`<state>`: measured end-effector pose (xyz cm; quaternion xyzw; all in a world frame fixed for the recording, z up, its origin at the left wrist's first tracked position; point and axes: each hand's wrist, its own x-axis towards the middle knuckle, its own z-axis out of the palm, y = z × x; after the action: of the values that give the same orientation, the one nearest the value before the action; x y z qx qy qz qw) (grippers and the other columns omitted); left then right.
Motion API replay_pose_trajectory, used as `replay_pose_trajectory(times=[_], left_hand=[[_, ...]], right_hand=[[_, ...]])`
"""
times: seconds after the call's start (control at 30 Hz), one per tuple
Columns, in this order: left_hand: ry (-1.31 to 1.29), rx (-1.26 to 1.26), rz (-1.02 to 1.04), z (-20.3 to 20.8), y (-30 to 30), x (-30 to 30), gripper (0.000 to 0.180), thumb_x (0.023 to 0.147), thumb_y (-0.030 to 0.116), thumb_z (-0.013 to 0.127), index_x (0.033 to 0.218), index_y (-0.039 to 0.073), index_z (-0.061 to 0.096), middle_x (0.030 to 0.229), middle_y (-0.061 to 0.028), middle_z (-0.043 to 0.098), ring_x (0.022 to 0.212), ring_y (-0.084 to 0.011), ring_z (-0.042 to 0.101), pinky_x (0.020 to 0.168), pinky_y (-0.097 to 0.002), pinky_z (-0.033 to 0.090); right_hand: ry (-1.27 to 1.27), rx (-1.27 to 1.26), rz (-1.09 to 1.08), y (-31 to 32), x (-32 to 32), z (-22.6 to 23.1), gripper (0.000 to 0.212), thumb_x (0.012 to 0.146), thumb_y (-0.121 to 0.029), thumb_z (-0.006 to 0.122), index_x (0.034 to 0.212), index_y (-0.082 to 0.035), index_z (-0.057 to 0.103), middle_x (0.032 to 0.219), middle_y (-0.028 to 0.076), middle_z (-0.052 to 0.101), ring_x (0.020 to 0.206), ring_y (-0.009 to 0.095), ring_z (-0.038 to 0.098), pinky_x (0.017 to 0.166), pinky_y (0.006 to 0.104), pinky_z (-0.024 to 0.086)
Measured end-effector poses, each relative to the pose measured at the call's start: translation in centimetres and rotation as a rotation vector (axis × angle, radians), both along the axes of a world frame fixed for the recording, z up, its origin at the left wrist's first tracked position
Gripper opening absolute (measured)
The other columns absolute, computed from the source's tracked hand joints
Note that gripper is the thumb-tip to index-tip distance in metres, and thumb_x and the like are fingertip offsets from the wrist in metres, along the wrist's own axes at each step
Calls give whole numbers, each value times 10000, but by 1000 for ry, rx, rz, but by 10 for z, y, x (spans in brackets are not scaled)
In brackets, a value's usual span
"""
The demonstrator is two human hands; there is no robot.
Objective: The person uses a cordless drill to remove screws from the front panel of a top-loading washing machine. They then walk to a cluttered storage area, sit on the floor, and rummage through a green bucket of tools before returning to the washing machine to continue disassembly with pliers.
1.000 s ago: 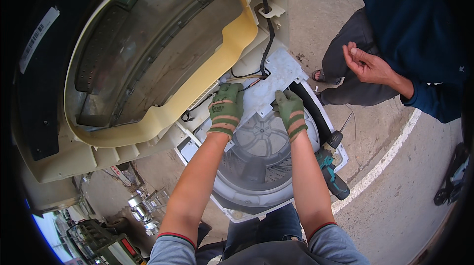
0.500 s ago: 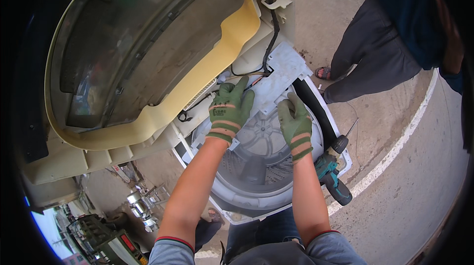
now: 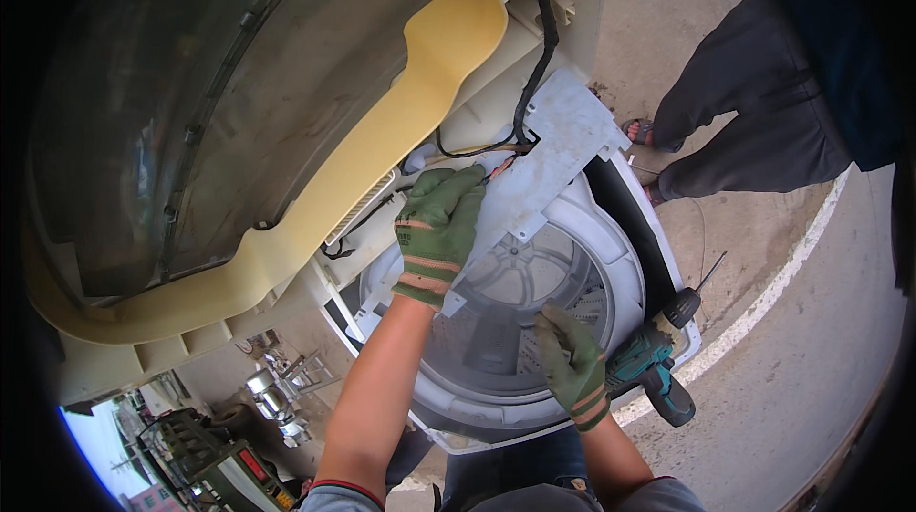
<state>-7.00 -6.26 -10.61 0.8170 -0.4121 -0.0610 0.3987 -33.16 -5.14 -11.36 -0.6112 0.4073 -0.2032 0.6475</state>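
Your left hand (image 3: 439,226), gloved in green, is at the wires (image 3: 502,167) near the centre of the frame, fingertips at the edge of the pale plate (image 3: 572,125). Cannot tell whether the fingers are closed on a wire; the glove hides the contact. Your right hand (image 3: 575,369) is lower, above the tub (image 3: 625,278), fingers loosely parted, nothing seen in it.

Done, as judged from the layout: the yellow-edged cover (image 3: 463,44) stands raised in the upper left, baring the tub, and the drill (image 3: 644,359) is set aside at lower right.

Left, as far as shown: the black cable (image 3: 546,30) runs down from the cover to the slot in the plate, so the two look linked. The plate lies across the tub's upper side; its fastening cannot be made out.
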Motion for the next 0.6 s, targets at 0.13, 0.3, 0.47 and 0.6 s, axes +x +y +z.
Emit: replay_pose_trajectory(times=[0.13,0.3,0.47,0.6], left_hand=[[4,-29,-2,-2,2,0,243,877,46,742,1116,72,782,975,-93,706,890,-209,670,786,-322,543],[-16,-22,9,-7,2,-1,249,874,46,746,1119,75,785,981,-95,704,905,-210,665,794,-320,541],[-10,-23,26,-5,0,-3,249,872,43,747,1116,75,785,979,-93,702,913,-214,660,807,-321,537],[1,-40,29,-7,1,-2,250,874,48,745,1120,74,783,972,-95,698,914,-219,655,807,-330,533]], right_hand=[[-34,130,103,17,-5,-5,425,938,-80,673,1338,40,597,1101,175,734,977,224,726,869,329,562],[-9,136,171,22,-7,12,418,912,-49,684,1310,53,608,1114,215,738,1013,287,748,896,366,572],[-55,16,188,10,-24,29,397,909,-51,685,1280,72,615,1098,236,737,1005,322,751,893,381,578],[28,7,161,5,-49,38,391,921,-72,676,1276,79,613,1080,235,742,1001,322,751,892,383,579]])
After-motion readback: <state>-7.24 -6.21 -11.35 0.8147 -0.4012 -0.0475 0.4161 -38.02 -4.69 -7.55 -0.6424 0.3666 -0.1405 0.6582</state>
